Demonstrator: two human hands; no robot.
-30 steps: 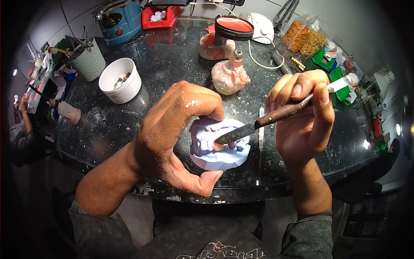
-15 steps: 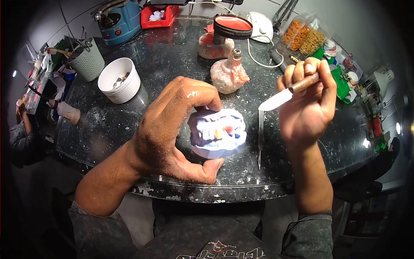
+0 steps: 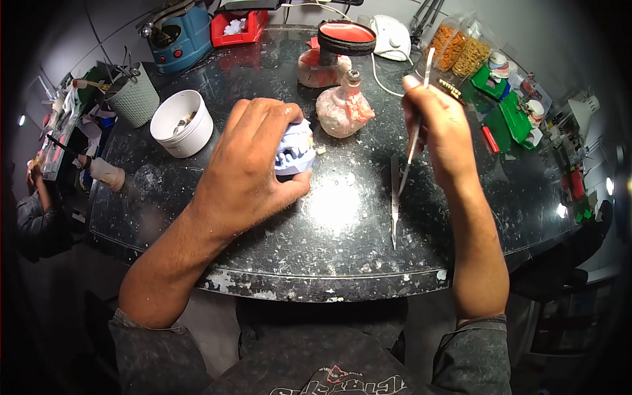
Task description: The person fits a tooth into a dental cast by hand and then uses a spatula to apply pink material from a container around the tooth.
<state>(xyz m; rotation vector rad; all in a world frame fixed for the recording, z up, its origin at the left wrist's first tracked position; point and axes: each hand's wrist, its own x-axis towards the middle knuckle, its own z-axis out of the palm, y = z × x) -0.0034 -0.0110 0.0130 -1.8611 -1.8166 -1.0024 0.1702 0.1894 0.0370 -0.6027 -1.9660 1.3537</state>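
Note:
My left hand [image 3: 240, 168] grips a pale blue dental model [image 3: 293, 150] from the left side, fingers over the top and thumb beneath. Its row of teeth faces right, and much of it is hidden behind the hand. My right hand [image 3: 442, 125] is raised at the right, closed around a wax knife [image 3: 429, 64]. Slim metal ends stick out above and below the fingers, while its brown handle is hidden in the grip. A metal scalpel handle [image 3: 395, 204] lies on the dark table [image 3: 263, 260], left of my right wrist.
Behind the model stands a wax-smeared glass burner [image 3: 342, 112], near a black-rimmed round holder [image 3: 347, 38]. A white tub [image 3: 181, 125], a woven cup of tools [image 3: 133, 95] and a blue machine [image 3: 174, 38] are left. Green trays [image 3: 518, 118] lie right. Another person [image 3: 36, 204] is far left.
My left hand has lifted and turned the dental model, moving it up and left. My right hand has rotated, so the knife has swung from pointing left to nearly upright.

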